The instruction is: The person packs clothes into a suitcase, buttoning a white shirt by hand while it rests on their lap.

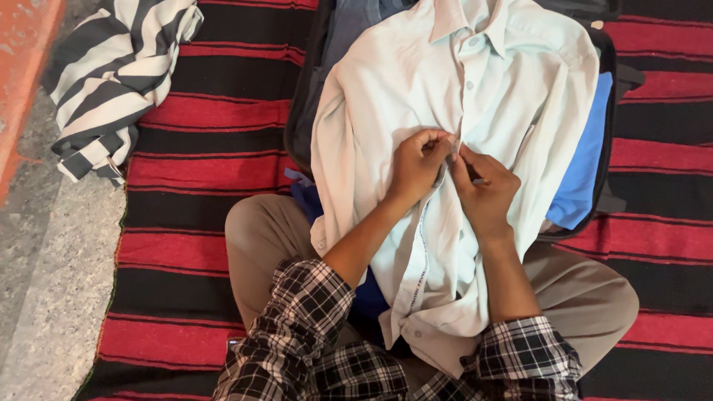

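Observation:
A pale mint button-up shirt (pixel 512 82) lies face up across an open dark suitcase (pixel 301 126) and over my lap. My left hand (pixel 417 163) pinches the left edge of the shirt's front placket at mid-chest. My right hand (pixel 484 191) pinches the opposite edge right beside it, fingertips almost touching. The collar points away from me and the upper buttons look fastened. The shirt's lower front hangs apart over my knees.
A blue garment (pixel 587 163) lies under the shirt in the suitcase, with grey clothes (pixel 353 22) at its far end. A black-and-white striped garment (pixel 111 74) is bundled at the upper left. A red-and-black striped mat (pixel 193 171) covers the stone floor (pixel 44 282).

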